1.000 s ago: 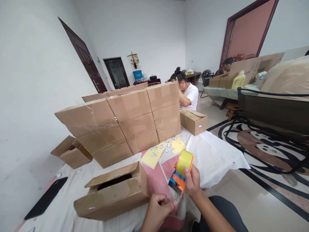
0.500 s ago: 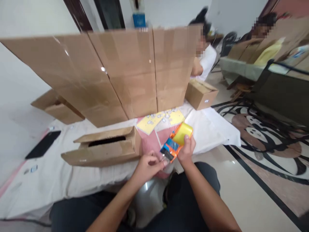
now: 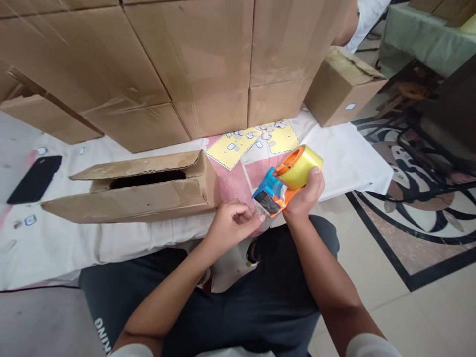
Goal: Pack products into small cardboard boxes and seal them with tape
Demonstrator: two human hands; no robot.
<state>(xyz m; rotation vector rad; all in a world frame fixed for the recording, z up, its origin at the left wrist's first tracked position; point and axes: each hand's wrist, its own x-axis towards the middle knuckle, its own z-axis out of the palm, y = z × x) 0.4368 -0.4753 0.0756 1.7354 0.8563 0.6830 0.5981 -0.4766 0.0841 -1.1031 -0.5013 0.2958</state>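
My right hand [image 3: 307, 194] is closed round a tape dispenser [image 3: 273, 186] with an orange and blue body and a black front part. A thick roll of yellowish packing tape [image 3: 307, 166] sits in it. Thumb and fingers of my left hand [image 3: 238, 218] pinch the clear tape end [image 3: 263, 213] at the dispenser's front. Left of the hands, a cardboard box [image 3: 178, 193] rests on the cloth, its top flaps standing up with a dark gap between them.
A tall cardboard partition [image 3: 208, 64] stands behind the box. Yellow sheets [image 3: 234, 153] with small pale pieces lie before it. A black phone-like object [image 3: 35, 179] is at far left. Another closed box [image 3: 342, 89] stands back right, near a person's arm [image 3: 345, 27].
My view has tilted downward, so the table and hands look closer. My left fingers stay at the tape end, and the dispenser is still in my right hand, turned slightly.
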